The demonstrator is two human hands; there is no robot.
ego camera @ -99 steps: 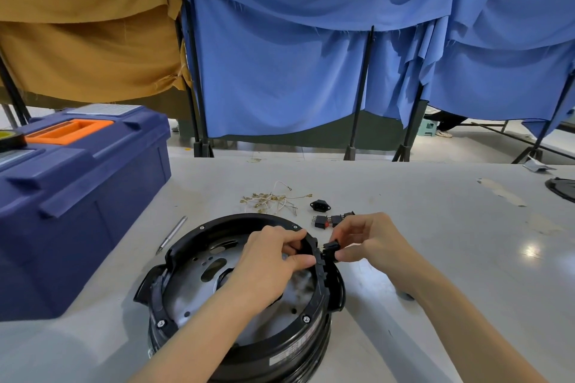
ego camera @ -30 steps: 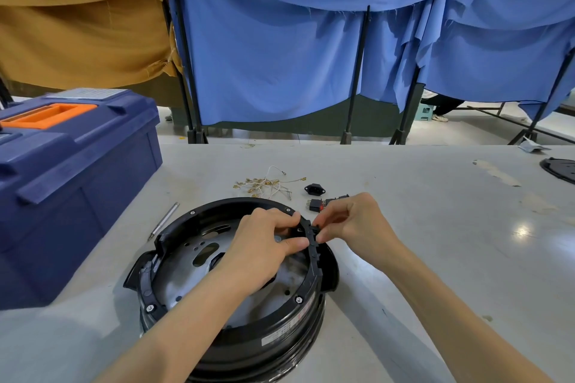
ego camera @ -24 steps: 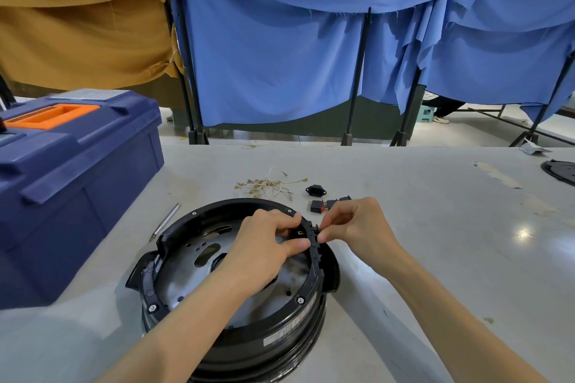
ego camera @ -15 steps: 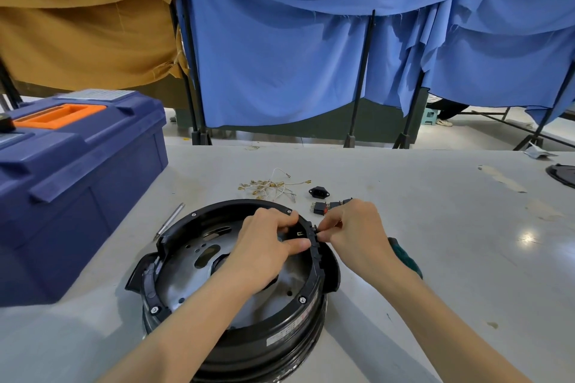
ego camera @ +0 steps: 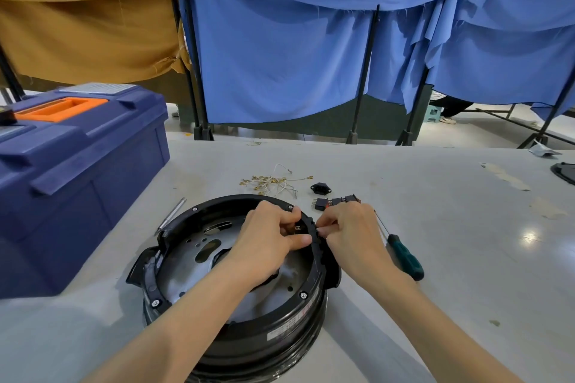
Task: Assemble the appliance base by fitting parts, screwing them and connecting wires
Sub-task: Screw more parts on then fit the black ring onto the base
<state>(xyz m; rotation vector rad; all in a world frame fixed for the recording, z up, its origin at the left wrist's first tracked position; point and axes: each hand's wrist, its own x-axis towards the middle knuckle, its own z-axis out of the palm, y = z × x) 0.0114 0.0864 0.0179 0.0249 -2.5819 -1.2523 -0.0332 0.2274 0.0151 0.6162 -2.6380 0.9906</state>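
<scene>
The appliance base (ego camera: 264,342) is set on the table (ego camera: 451,258), open side up, and work is being done at the far right of its rim. The small black part (ego camera: 298,228), held clear of the rim's outer side three seconds ago, has since been brought into the rim wall; only its brass tabs are seen, on the inner side. The rim is gripped there by the curled fingers and thumb of the left hand (ego camera: 267,242), while the part is pinched and pressed from outside by the right hand (ego camera: 351,233). Fitting is judged nearly done, though full seating cannot be told. Beyond the base, loose wires (ego camera: 270,182) lie unconnected; to its right, a screwdriver (ego camera: 404,256) lies untouched, so screwing and wiring remain.
</scene>
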